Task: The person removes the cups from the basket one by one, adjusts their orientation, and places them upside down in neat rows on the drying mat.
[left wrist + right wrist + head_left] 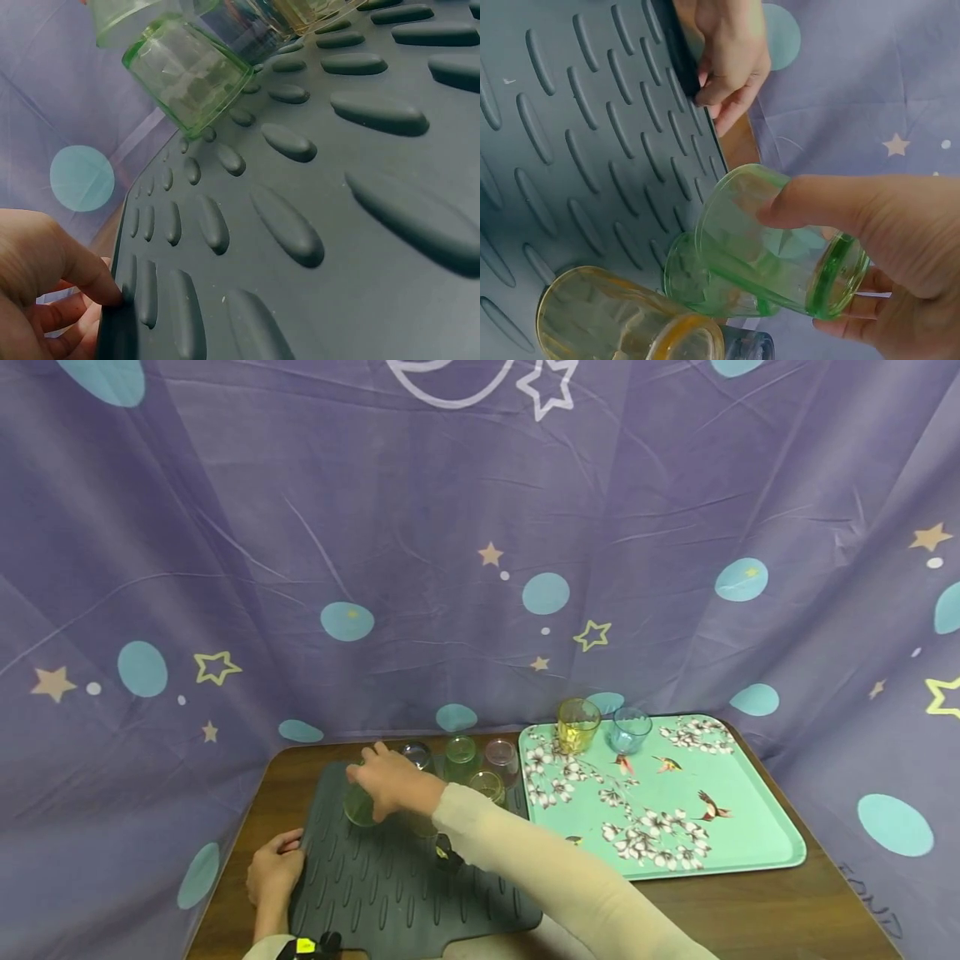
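My left hand (276, 868) pinches the left edge of a dark ridged mat (375, 893), thumb on top and fingers under the rim. Over the mat's back left part, my right hand (386, 781) holds a green glass (780, 255) between thumb and fingers. The glass is tipped, its mouth toward the mat. Close beside it, another green glass (187, 75) stands mouth down on the mat. A yellow glass (607, 315) is nearby, also mouth down. My right hand and sleeve partly cover the glasses in the head view.
More upturned glasses stand at the mat's back: dark blue (416, 753), green (461, 758), pink (501, 755) and yellow (487, 787). A mint floral tray (750, 835) lies on the right, bearing a yellow tumbler (577, 727) and a blue tumbler (628, 732). A purple curtain (420, 527) hangs behind the table.
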The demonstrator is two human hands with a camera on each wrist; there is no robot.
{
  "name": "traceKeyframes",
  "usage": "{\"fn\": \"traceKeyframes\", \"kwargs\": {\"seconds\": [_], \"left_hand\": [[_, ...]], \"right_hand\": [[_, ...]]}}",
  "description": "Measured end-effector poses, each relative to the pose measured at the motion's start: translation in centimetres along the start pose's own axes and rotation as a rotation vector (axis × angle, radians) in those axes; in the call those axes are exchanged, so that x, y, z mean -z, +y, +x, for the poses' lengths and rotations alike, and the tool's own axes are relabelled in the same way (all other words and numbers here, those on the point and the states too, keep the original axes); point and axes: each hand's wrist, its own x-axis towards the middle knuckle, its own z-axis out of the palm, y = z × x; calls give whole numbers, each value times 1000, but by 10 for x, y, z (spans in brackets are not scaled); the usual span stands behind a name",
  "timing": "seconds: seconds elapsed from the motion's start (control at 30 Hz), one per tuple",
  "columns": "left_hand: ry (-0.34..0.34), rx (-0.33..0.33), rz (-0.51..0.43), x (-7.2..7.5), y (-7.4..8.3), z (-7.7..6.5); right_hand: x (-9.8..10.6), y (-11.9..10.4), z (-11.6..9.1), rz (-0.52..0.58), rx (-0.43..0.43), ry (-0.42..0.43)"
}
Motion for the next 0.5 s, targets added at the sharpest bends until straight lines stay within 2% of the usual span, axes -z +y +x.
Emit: {"fn": "traceKeyframes", "kwargs": {"seconds": [0.13,0.33,0.5], "left_hand": [[6,-4,-3,-1,0,0],[19,-9,-6,0,1,-2],[25,-13,-11,0,1,-2]], "right_hand": [[-4,-4,2,-46,-15,-14],[-12,-9,4,-143,-18,16],[-19,-14,7,-167,-22,20]]}}
